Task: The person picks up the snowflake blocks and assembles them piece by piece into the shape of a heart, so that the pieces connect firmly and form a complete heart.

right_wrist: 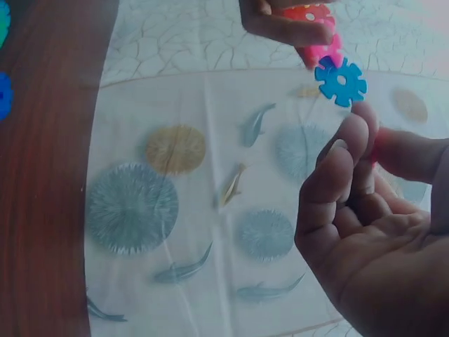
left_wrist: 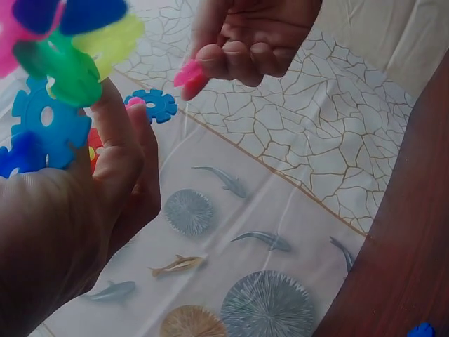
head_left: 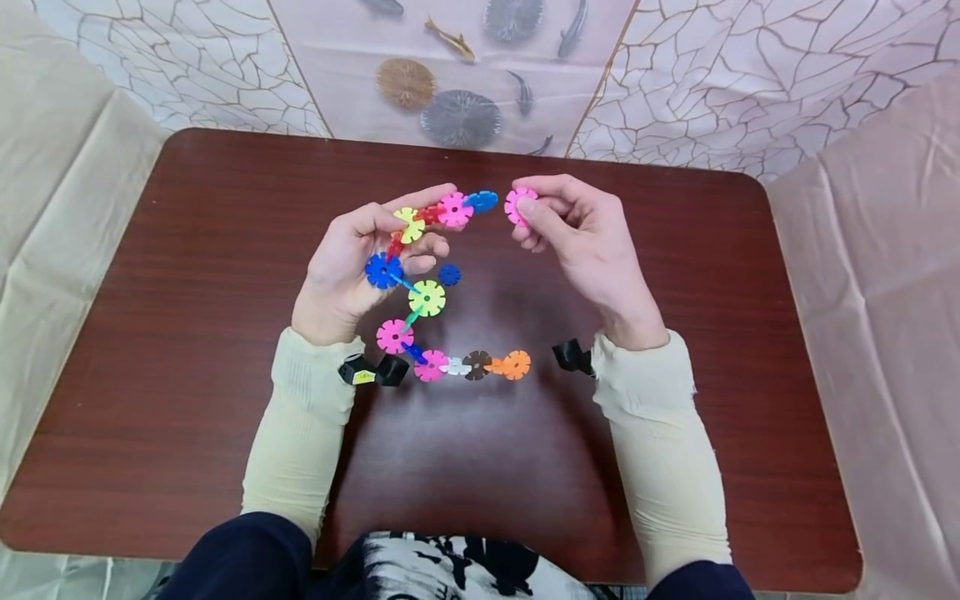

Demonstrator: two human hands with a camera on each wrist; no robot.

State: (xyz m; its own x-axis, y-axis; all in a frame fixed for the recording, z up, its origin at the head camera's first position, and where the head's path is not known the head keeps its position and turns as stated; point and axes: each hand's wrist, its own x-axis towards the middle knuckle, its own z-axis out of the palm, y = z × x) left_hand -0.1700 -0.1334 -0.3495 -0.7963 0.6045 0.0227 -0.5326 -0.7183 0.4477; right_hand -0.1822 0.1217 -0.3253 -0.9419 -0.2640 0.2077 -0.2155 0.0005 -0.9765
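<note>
In the head view my left hand (head_left: 337, 271) pinches a chain of notched plastic flower discs at a yellow disc (head_left: 409, 223) near its upper end. Past the fingers the chain runs through red pieces and a pink disc (head_left: 455, 209) to a blue end disc (head_left: 481, 201). Its lower part curves down through a dark blue disc (head_left: 384, 271) and a yellow-green one (head_left: 427, 298) to an orange end disc (head_left: 516, 365). My right hand (head_left: 592, 237) pinches a single pink disc (head_left: 519, 207) between thumb and fingers, a small gap from the blue end disc.
A loose blue disc (head_left: 449, 275) lies on the brown table (head_left: 187, 350), below the left fingers. Behind the table's far edge hangs a patterned cloth (head_left: 487, 75), with pale cloth (head_left: 862, 292) along the sides.
</note>
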